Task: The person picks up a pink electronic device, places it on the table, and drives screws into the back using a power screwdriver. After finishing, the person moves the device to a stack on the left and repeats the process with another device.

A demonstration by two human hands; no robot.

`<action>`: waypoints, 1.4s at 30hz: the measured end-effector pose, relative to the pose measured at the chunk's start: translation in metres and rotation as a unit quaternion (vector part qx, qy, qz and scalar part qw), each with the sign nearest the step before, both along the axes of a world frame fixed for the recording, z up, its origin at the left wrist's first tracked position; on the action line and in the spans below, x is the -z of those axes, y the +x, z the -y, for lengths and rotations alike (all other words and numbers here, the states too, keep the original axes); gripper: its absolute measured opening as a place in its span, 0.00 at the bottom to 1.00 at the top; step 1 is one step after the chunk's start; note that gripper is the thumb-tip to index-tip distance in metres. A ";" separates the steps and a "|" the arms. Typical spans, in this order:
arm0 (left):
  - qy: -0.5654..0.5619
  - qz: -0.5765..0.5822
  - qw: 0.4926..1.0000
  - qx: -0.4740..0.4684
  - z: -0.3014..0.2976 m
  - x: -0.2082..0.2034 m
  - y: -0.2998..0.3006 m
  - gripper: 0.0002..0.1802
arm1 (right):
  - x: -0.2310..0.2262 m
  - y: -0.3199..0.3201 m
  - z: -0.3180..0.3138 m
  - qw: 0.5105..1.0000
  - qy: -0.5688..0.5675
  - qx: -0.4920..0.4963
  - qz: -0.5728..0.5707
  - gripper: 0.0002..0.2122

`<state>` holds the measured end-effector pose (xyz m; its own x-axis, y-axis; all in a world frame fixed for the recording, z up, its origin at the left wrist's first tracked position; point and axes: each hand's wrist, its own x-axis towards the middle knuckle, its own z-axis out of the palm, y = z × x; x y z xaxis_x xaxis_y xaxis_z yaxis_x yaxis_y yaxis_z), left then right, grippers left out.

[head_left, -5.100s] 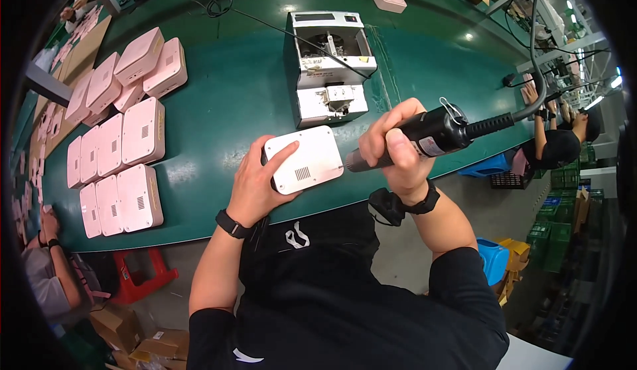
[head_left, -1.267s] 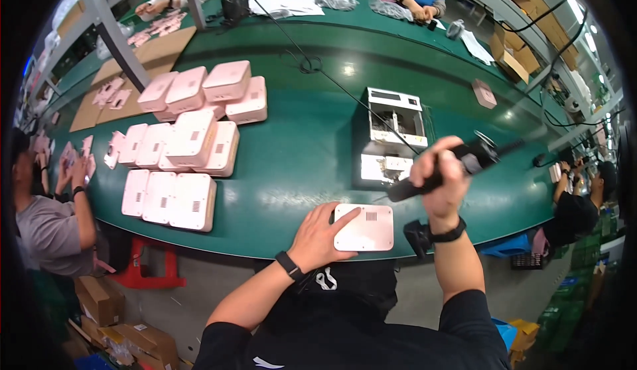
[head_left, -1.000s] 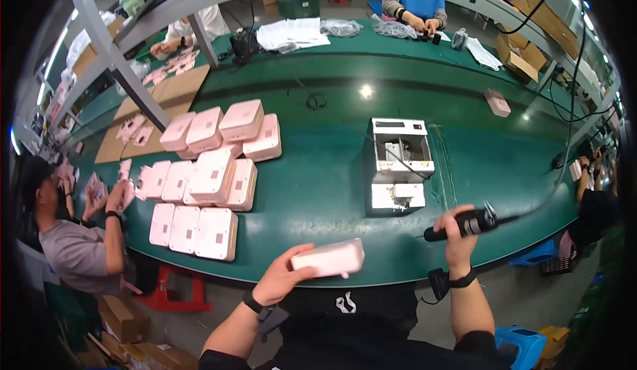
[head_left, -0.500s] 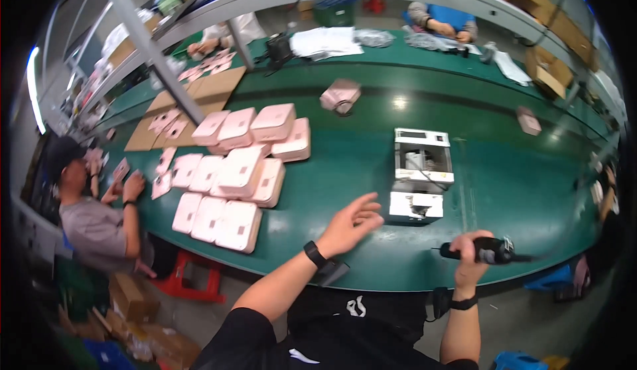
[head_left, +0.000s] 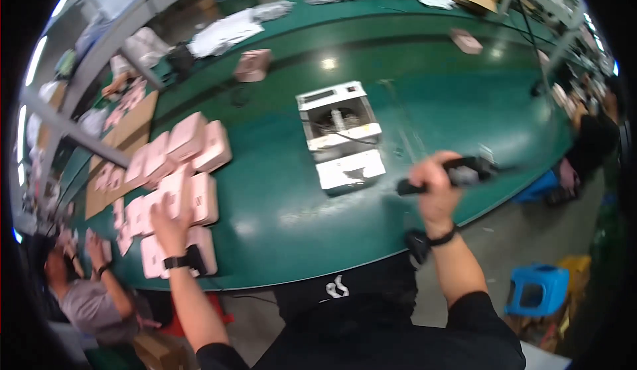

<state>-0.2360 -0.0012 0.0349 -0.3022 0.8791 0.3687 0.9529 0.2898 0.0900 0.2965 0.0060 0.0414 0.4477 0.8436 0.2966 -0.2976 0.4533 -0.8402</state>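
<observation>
My left hand (head_left: 171, 229) reaches over the stacked pink boxy housings (head_left: 187, 138) at the left, fingers spread against one pink housing (head_left: 175, 192). Whether it bears any weight there cannot be made out. In my right hand (head_left: 438, 187) is a black electric screwdriver (head_left: 468, 171), held level above the table, its tip to the left and its cord trailing right; motion blurs it. Between my hands, farther off, stands a white box-shaped machine (head_left: 342, 134) with a dark open middle and a cable across it.
A green table (head_left: 265, 237) curves round in front of me. Single pink housings lie at the far middle (head_left: 253, 65) and far right (head_left: 466, 41). Cardboard (head_left: 129, 141) with flat pink parts is at the left, beside a seated co-worker (head_left: 99, 297). A blue stool (head_left: 537, 287) stands right.
My left hand has swung left from the table's middle to the pink housings. My right hand still holds the screwdriver, now farther over the table. The whole view has turned right.
</observation>
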 end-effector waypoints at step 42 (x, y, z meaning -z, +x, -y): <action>-0.084 0.389 0.803 0.443 0.074 0.062 0.256 0.74 | 0.030 0.015 0.110 0.992 0.055 -0.017 0.115 0.10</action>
<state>0.0204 -0.0749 -0.0274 0.3883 0.8934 0.2260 0.4662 -0.4020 0.7881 0.3112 -0.1037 0.0113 0.3295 0.8136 0.4790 -0.1214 0.5397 -0.8331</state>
